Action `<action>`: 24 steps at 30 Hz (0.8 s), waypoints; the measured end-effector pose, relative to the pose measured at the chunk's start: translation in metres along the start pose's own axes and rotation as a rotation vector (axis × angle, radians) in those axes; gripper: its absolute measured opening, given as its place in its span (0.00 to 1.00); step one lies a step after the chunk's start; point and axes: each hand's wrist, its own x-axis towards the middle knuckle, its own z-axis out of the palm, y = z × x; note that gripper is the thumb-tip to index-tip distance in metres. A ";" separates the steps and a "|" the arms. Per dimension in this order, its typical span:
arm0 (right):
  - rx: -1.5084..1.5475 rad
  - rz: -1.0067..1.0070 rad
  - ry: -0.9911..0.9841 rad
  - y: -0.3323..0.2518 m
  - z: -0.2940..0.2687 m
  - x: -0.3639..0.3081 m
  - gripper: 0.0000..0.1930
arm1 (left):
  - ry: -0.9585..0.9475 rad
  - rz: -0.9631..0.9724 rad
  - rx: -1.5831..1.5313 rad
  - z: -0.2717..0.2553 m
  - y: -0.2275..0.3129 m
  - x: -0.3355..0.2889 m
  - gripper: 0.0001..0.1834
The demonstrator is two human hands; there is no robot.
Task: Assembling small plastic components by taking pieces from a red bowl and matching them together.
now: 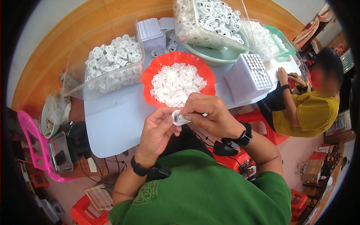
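While I sit at the pale grey table [116, 123], its near edge lies just ahead of my hands. Beyond them sits a red bowl [176, 60] heaped with white plastic pieces. My right hand [210, 114] and left hand [157, 131] meet above my lap, fingertips of both pinching one small white round part [179, 119]. I judge steady, even pressure matters. Open tabletop lies to my left; a clear tub [108, 67] stands farther back.
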 end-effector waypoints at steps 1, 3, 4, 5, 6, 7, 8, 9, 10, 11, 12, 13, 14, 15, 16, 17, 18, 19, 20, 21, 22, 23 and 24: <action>0.000 0.000 0.009 0.000 0.002 0.000 0.05 | 0.004 0.000 0.000 0.000 0.000 0.000 0.14; -0.016 0.008 0.015 -0.001 0.005 0.000 0.05 | 0.016 -0.005 0.019 0.001 0.000 -0.001 0.15; -0.035 0.015 0.023 -0.003 0.006 0.001 0.05 | 0.019 -0.004 0.019 0.001 0.000 -0.001 0.15; -0.033 0.015 0.021 -0.004 0.006 0.001 0.05 | 0.013 0.001 0.014 0.001 0.000 -0.002 0.15; -0.058 -0.003 0.016 -0.004 0.006 0.001 0.05 | 0.007 0.006 0.009 0.001 0.000 -0.002 0.15; -0.085 -0.021 0.012 -0.005 0.006 0.001 0.06 | 0.008 0.006 0.009 0.000 0.000 -0.002 0.15; -0.085 -0.020 0.011 -0.005 0.006 0.001 0.06 | -0.002 0.016 0.003 -0.002 -0.002 -0.002 0.14; -0.090 -0.027 0.019 -0.006 0.007 0.001 0.06 | -0.012 0.025 -0.003 -0.002 -0.003 -0.002 0.14; -0.096 -0.033 0.029 -0.006 0.007 0.000 0.06 | -0.011 0.025 -0.003 -0.003 -0.002 -0.002 0.14; -0.096 -0.032 0.029 -0.006 0.008 -0.001 0.06 | -0.031 0.026 -0.023 -0.003 -0.002 -0.002 0.14; -0.082 -0.033 0.045 -0.005 0.009 -0.001 0.06 | -0.050 0.027 -0.042 -0.003 -0.002 -0.002 0.13; -0.069 -0.035 0.062 -0.005 0.010 -0.001 0.06 | -0.050 0.026 -0.042 -0.003 -0.002 -0.002 0.13; -0.068 -0.034 0.063 -0.006 0.010 -0.002 0.06 | -0.053 0.027 -0.044 -0.003 -0.002 -0.002 0.13; -0.055 -0.030 0.062 -0.006 0.010 -0.002 0.06 | -0.056 0.028 -0.045 -0.003 -0.002 -0.002 0.13; -0.041 -0.026 0.061 -0.007 0.010 -0.002 0.06 | -0.056 0.027 -0.045 -0.003 -0.003 -0.002 0.13; -0.041 -0.025 0.062 -0.006 0.010 -0.003 0.06 | -0.047 0.022 -0.043 -0.003 -0.003 -0.003 0.13; -0.042 -0.022 0.060 -0.006 0.010 -0.003 0.06 | -0.037 0.018 -0.040 -0.003 -0.004 -0.003 0.13; -0.042 -0.018 0.057 -0.006 0.011 -0.004 0.06 | -0.037 0.017 -0.040 -0.004 -0.004 -0.003 0.13; -0.041 -0.018 0.058 -0.006 0.011 -0.004 0.06 | -0.037 0.019 -0.035 -0.005 -0.005 -0.003 0.13; -0.048 -0.021 0.058 -0.006 0.011 -0.004 0.06 | -0.037 0.020 -0.029 -0.006 -0.006 -0.003 0.13; -0.056 -0.023 0.058 -0.005 0.012 -0.005 0.06 | -0.037 0.019 -0.030 -0.004 -0.006 -0.003 0.13; -0.056 -0.021 0.059 -0.006 0.012 -0.006 0.06 | -0.007 0.029 0.010 0.000 -0.005 -0.003 0.13; -0.061 0.026 0.090 -0.007 0.013 -0.007 0.06 | 0.023 0.040 0.050 0.002 -0.005 -0.003 0.13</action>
